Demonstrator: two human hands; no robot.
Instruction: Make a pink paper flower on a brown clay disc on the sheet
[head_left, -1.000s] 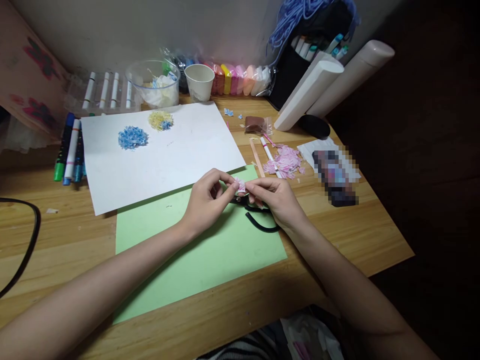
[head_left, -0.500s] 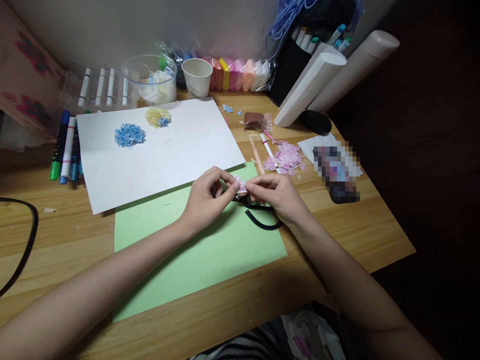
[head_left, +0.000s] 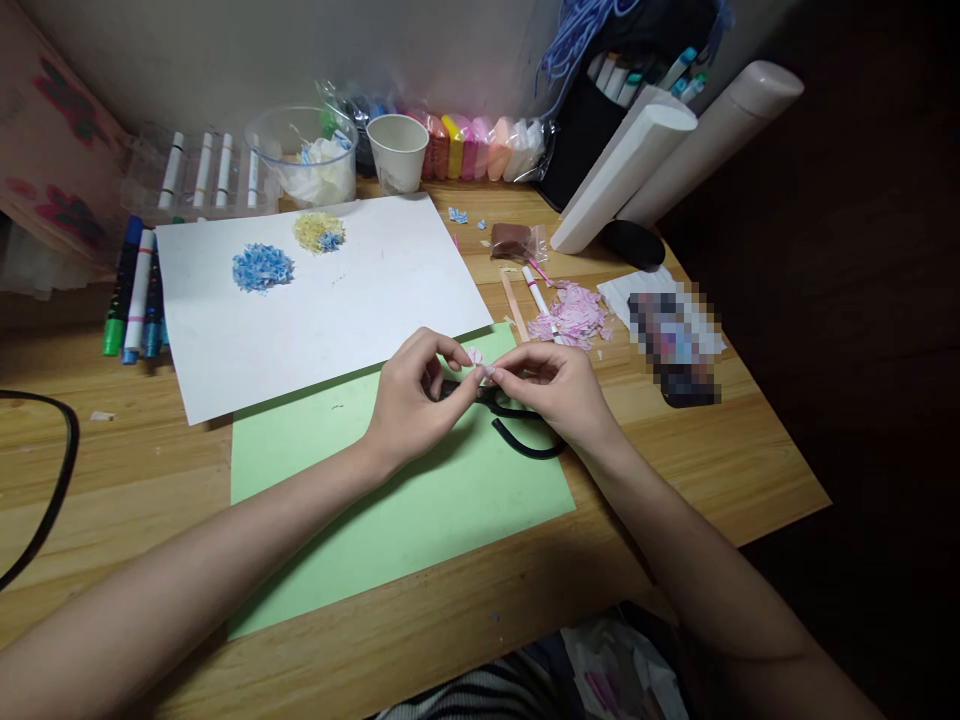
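Between my two hands is a small piece of pink-and-white paper [head_left: 476, 357], pinched at the fingertips. My left hand [head_left: 420, 385] grips it from the left, and my right hand [head_left: 559, 385] meets it from the right with thumb and forefinger together. Below the hands, black-handled scissors [head_left: 517, 410] lie on a green sheet [head_left: 337, 530], partly hidden by my fingers. Just beyond my right hand is a loose heap of pink paper shreds [head_left: 577, 312], with a white marker [head_left: 534, 290] and a flat wooden stick [head_left: 514, 303] beside it.
A white sheet [head_left: 375, 300] bears a blue shredded clump [head_left: 262, 268] and a yellow-and-blue one [head_left: 319, 232]. Along the back stand a clear tub [head_left: 262, 150], a paper cup [head_left: 397, 150] and bagged coloured clay [head_left: 480, 148]. A pixelated phone [head_left: 675, 350] lies right.
The pink paper piece between my fingertips has been turned or folded and shows smaller. Both hands stay in nearly the same place, and more of the scissors shows beneath them.
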